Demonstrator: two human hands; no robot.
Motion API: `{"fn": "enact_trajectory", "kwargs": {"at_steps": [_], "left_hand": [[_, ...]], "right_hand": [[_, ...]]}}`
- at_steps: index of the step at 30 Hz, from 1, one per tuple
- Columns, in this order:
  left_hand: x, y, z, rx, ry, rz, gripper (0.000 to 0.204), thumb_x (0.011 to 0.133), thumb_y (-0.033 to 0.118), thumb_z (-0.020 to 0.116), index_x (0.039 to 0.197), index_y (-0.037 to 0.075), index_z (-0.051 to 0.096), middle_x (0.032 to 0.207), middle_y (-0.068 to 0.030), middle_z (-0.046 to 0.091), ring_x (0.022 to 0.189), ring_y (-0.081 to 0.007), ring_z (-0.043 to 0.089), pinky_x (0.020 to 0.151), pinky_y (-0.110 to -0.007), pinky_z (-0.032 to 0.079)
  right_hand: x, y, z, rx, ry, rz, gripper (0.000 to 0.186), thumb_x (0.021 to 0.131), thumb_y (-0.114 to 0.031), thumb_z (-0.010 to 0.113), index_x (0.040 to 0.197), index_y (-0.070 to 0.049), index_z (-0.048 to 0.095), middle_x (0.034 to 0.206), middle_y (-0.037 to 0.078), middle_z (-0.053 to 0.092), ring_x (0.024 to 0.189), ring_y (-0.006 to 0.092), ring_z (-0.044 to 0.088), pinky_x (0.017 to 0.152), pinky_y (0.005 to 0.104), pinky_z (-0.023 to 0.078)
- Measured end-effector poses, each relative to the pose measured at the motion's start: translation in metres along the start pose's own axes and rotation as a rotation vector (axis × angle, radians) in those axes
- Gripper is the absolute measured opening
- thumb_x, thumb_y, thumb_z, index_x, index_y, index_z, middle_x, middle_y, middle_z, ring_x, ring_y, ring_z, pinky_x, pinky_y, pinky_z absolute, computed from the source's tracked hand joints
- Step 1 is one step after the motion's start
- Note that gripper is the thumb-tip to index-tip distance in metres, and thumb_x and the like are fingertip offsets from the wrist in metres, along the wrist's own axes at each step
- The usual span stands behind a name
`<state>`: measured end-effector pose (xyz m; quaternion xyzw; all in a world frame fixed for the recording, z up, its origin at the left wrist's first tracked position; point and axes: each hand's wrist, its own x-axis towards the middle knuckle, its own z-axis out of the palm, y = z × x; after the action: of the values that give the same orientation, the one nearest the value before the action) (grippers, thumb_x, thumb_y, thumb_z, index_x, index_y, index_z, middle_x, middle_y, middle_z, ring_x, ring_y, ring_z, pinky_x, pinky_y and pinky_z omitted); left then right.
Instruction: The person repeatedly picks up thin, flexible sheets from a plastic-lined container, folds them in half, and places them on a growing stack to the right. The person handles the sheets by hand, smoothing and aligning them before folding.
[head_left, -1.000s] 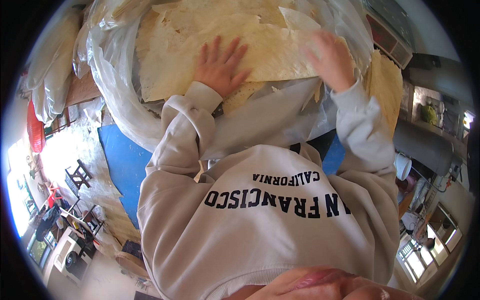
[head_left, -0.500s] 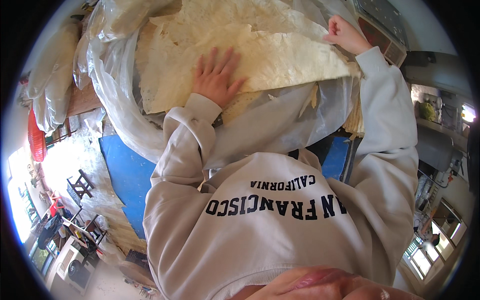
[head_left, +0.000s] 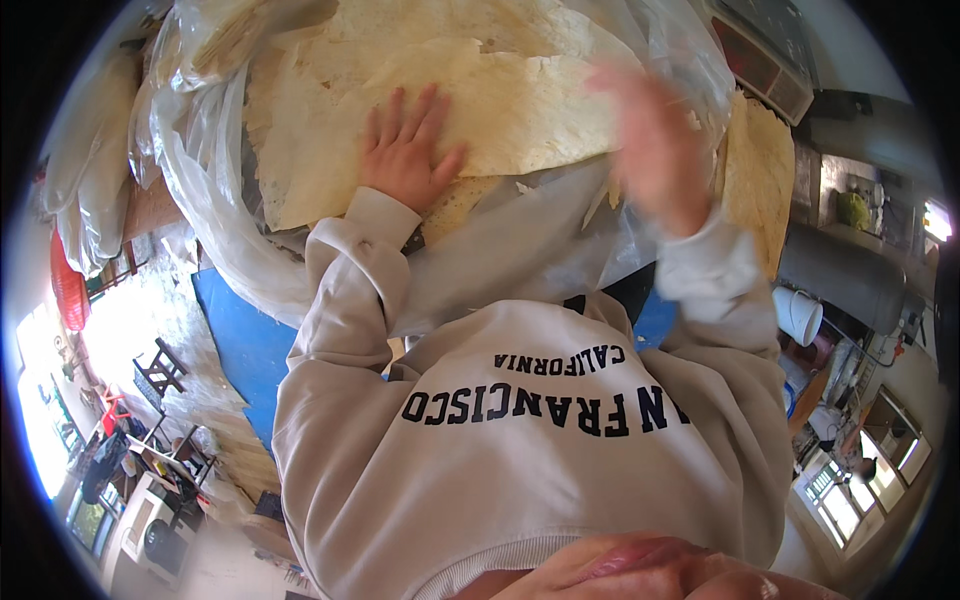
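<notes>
A pale yellow, thin, cracked sheet (head_left: 530, 110) lies with other ragged sheets inside crumpled clear plastic (head_left: 210, 220). My left hand (head_left: 408, 150) rests flat on the sheet with fingers spread. My right hand (head_left: 655, 140) is smeared by motion over the sheet's right edge, so its fingers and anything in them cannot be made out. More yellow sheeting (head_left: 755, 180) hangs to the right, beside the plastic.
A blue board (head_left: 232, 330) lies below the plastic. Bagged material (head_left: 90, 170) and a red bundle (head_left: 70, 280) are at the left. A white bucket (head_left: 798, 318) and a grey cylinder (head_left: 840, 275) are at the right. Chairs and clutter line the lower left.
My right hand went up to the sheet's upper right with curled fingers, then swept down and left, now blurred. My left hand stays flat on the sheet.
</notes>
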<state>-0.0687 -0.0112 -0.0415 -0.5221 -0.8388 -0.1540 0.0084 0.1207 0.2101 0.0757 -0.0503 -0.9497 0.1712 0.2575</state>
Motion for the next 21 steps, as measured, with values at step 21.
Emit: {"fn": "enact_trajectory", "kwargs": {"at_steps": [21], "left_hand": [[-0.065, -0.076, -0.049, 0.211, -0.176, 0.064, 0.077, 0.084, 0.050, 0.066, 0.151, 0.023, 0.038, 0.161, 0.0013, 0.030, 0.148, -0.0210, 0.026, 0.118, -0.050, 0.025]], "right_hand": [[-0.056, 0.052, 0.043, -0.472, -0.377, -0.100, 0.037, 0.084, -0.015, 0.061, 0.121, -0.014, 0.064, 0.128, 0.000, 0.064, 0.119, 0.0170, 0.061, 0.096, 0.0314, 0.050]]}}
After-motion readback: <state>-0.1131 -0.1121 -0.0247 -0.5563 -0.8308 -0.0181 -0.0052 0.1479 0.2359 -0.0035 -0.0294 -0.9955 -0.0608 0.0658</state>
